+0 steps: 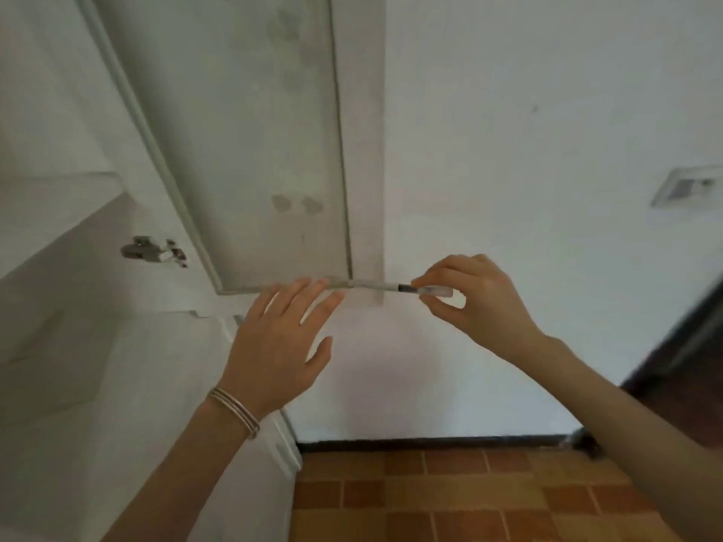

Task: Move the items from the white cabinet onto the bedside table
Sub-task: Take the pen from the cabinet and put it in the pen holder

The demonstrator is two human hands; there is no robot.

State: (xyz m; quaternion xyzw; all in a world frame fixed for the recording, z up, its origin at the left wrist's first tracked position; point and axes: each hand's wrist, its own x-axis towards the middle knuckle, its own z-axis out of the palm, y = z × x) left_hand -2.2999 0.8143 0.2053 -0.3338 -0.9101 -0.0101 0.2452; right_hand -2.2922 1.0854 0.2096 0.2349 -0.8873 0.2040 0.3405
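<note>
Step in hand: carry phase, one item out of the white cabinet [78,346]. The right hand [477,303], centre-right of frame, has its grip pinched on a pen [395,286] at the clear-capped end, with the pen held level in the air just below the open cabinet door [250,150]. The left hand [281,346] has a spread grip and holds nothing; its fingertips are at the door's lower edge, contact unclear. The bedside table isn't in frame. The next move probably calls for turning away, finding that bench and laying the pen flat so it can't roll. The door likely needs clearing first.
</note>
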